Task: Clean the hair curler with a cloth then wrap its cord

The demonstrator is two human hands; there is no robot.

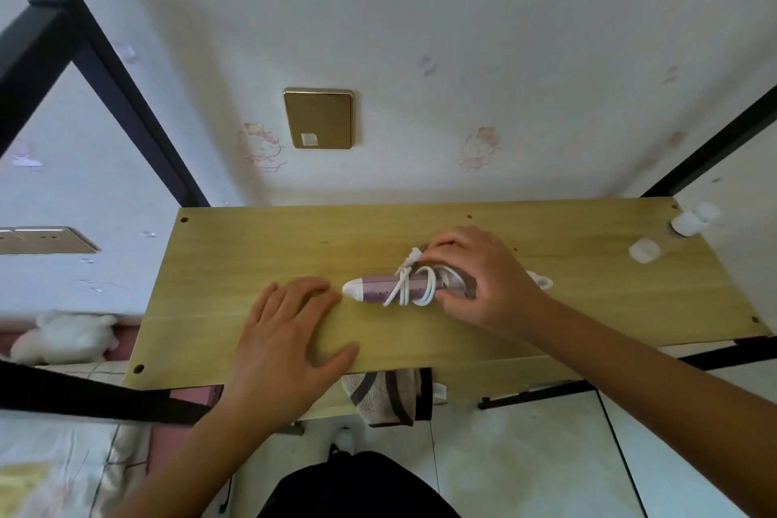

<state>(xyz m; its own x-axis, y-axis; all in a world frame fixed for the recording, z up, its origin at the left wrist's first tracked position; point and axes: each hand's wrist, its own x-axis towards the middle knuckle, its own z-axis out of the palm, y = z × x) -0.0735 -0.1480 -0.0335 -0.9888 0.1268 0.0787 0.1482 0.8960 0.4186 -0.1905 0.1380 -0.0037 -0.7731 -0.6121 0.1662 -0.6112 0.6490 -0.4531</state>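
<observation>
Curler (pixel 380 289) on table (pixel 235 265), cord (pixel 410 286) looped round it. Right hand (pixel 475 278) grips its handle end, fingers curled. Left hand (pixel 290 341) flat beside, fingers straight, slightly apart.

Right hand (pixel 475 278) grips the cord-wrapped hair curler (pixel 380 289); left hand (pixel 290 343) lies flat on the table (pixel 235 248).

Left hand (pixel 290 332) and right hand (pixel 475 278) bare, forearms (pixel 630 370) uncovered, black garment (pixel 357 488) nearer than both hands (fabric too dark to tell)

Left grip (pixel 290 332) flat, right grip (pixel 475 278) curled
</observation>
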